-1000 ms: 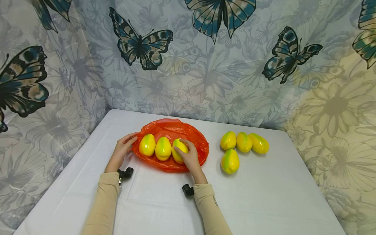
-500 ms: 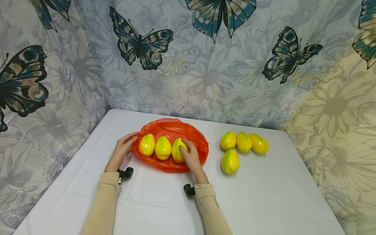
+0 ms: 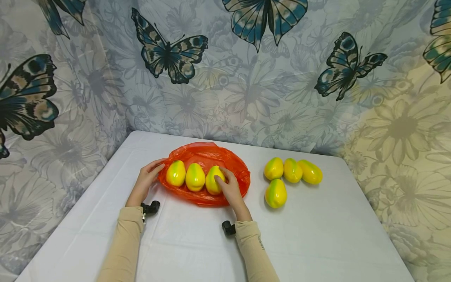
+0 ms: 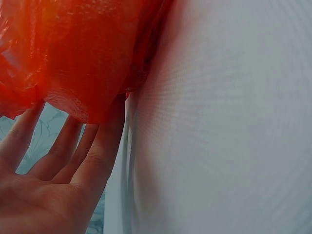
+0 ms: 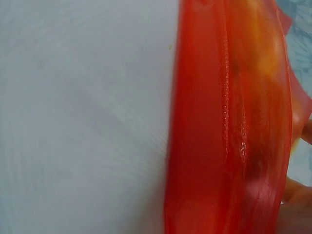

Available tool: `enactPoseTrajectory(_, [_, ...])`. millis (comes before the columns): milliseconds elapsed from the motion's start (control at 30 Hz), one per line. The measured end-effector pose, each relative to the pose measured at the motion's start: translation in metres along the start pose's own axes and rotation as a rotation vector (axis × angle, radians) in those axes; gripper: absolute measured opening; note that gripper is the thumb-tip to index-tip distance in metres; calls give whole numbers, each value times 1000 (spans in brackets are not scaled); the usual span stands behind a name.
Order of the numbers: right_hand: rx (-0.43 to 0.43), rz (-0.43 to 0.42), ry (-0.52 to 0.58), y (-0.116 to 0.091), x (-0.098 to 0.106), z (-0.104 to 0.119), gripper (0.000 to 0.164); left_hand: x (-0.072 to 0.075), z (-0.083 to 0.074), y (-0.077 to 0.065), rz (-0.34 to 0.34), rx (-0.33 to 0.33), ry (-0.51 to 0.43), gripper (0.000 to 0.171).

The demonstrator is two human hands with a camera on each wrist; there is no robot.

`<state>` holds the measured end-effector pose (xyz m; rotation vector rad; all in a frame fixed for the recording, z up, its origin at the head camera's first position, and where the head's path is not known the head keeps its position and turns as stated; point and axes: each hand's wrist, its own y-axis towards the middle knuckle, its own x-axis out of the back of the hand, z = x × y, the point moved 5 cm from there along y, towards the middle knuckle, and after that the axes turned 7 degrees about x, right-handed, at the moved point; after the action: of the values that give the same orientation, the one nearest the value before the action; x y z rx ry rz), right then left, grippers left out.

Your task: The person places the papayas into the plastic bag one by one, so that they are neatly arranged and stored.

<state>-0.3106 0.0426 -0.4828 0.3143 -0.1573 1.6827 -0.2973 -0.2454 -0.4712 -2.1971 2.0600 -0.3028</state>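
Observation:
A red plastic bag [image 3: 190,152] lies spread open on the white table, three glossy yellow-green mangoes in a row on it. My left hand [image 3: 145,181] holds the bag's left rim. In the left wrist view the fingers [image 4: 100,146] of that hand reach up to the red plastic, which hides their tips. At the right end of the row, my right hand [image 3: 230,188] has thumb and fingers on the right side of the third mango [image 3: 212,181]. The left mango [image 3: 175,173] and middle mango [image 3: 195,177] stand beside it. Plastic covers most of the right wrist view.
To the right of the bag several more mangoes lie on the table [image 3: 327,227]: a row of three, with its middle mango [image 3: 292,170], and one nearer mango [image 3: 276,194] in front. A butterfly-patterned cloth [image 3: 232,90] hangs behind the table.
My right hand has shifted slightly to the right, its thumb sliding toward the third mango's right side. The three mangoes in the bag have moved slightly left. The left hand has stayed put.

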Motion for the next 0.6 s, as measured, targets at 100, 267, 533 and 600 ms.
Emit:
enactPoseTrajectory(100, [0,8,-7,0,0,1,53,0,0,0,-3,5,7,48])
enactPoseTrajectory(267, [-3,15,-33,-1,1,3,56,2,6,5,-3,6,0,49])
enactPoseTrajectory(533, [3,12,-59,-4,6,9,60,7,22,19,-31,-3,20,52])
enactPoseTrajectory(600, [11,11,-63,-4,8,12,61,8,23,20,-33,-11,28,53])
